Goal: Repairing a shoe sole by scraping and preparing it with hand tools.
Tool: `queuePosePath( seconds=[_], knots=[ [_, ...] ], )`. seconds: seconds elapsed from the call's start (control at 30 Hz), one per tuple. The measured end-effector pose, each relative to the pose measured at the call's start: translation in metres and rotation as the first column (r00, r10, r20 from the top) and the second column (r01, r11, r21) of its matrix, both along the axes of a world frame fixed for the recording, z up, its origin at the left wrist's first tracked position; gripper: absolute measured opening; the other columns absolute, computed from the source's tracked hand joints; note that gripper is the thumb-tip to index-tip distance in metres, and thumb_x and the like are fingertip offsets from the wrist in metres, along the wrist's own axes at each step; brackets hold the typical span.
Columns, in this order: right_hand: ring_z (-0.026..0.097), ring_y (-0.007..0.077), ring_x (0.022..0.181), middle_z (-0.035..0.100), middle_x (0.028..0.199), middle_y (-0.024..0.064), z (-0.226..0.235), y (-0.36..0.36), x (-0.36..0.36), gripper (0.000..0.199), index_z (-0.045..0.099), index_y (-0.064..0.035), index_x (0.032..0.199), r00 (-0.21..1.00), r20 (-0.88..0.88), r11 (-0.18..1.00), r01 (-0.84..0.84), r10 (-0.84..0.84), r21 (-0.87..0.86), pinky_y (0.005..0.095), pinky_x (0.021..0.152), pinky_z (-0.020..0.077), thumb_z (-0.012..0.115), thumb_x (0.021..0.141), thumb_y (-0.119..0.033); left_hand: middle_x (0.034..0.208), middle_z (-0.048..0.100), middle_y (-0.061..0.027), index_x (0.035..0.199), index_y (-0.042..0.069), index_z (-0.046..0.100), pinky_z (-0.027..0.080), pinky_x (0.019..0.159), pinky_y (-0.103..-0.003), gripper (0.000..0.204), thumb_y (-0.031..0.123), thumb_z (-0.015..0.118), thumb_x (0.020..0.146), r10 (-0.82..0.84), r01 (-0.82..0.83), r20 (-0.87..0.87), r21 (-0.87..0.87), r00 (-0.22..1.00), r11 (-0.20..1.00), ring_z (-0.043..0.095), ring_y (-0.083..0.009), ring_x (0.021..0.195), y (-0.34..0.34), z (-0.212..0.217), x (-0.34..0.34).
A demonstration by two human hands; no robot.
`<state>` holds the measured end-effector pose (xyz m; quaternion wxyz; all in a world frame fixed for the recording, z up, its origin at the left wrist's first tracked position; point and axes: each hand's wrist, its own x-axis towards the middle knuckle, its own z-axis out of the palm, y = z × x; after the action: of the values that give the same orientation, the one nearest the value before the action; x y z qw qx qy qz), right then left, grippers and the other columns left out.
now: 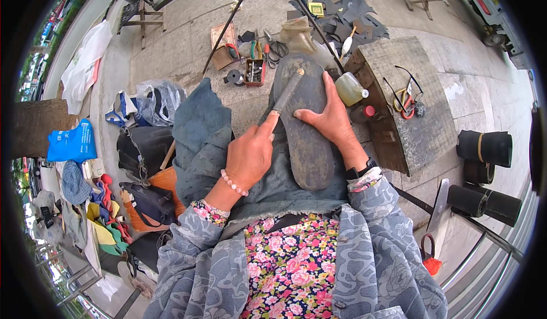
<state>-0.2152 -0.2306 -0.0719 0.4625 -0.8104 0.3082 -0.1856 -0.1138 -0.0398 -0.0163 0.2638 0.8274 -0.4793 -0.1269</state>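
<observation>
A dark, worn shoe sole (310,154) rests over the blue-grey cloth (199,114) on my lap, its long side pointing away from me. My right hand (330,119) grips its right edge, thumb lying across the sole's face and fingers around the side. In my left hand (249,155) is a grey, rough-textured rasp (289,93) with pale, worn ends. The index finger stretches along the rasp, which slants over the upper left part of the sole. The hand's other fingers are curled, and the near end of the rasp is hidden by them.
At right stands a wooden box (399,102) with scissors (405,103) and glasses on top; a bottle of yellowish liquid (350,88) is beside it. Ahead lie pliers, a red tin of small parts (254,72) and rubber scraps (347,11). Black rolls (484,148) stand far right; bags lie left.
</observation>
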Motion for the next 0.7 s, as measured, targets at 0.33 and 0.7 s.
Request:
queuePosePath(
  seconds=[0.33,0.7],
  knots=[
    [0.04,0.0355,0.132,0.038,0.142,0.0278,0.003,0.001,0.002,0.11,0.023,0.0076,0.143,1.0,0.016,0.999,-0.005,0.004,0.044,0.037,0.11,0.032,0.085,0.06,-0.03,0.093,0.065,-0.0218,0.129,0.007,0.053,0.05,0.069,-0.045,0.043,0.006,0.053,0.087,-0.007,0.008,0.031,-0.031,1.0,0.999,0.062,-0.0407,0.08,-0.02,-0.003,0.016],
    [0.041,0.0316,0.132,0.039,0.142,0.0251,0.003,-0.001,0.003,0.11,0.023,0.005,0.144,1.0,0.012,0.999,-0.006,0.005,0.052,0.0359,0.109,0.0323,0.086,0.06,-0.03,0.105,0.063,-0.0236,0.129,0.007,0.054,0.05,0.074,-0.045,0.043,0.004,0.053,0.086,0.007,-0.008,0.018,0.006,1.0,1.0,0.062,-0.0395,0.091,-0.027,0.0,0.024]
  ],
)
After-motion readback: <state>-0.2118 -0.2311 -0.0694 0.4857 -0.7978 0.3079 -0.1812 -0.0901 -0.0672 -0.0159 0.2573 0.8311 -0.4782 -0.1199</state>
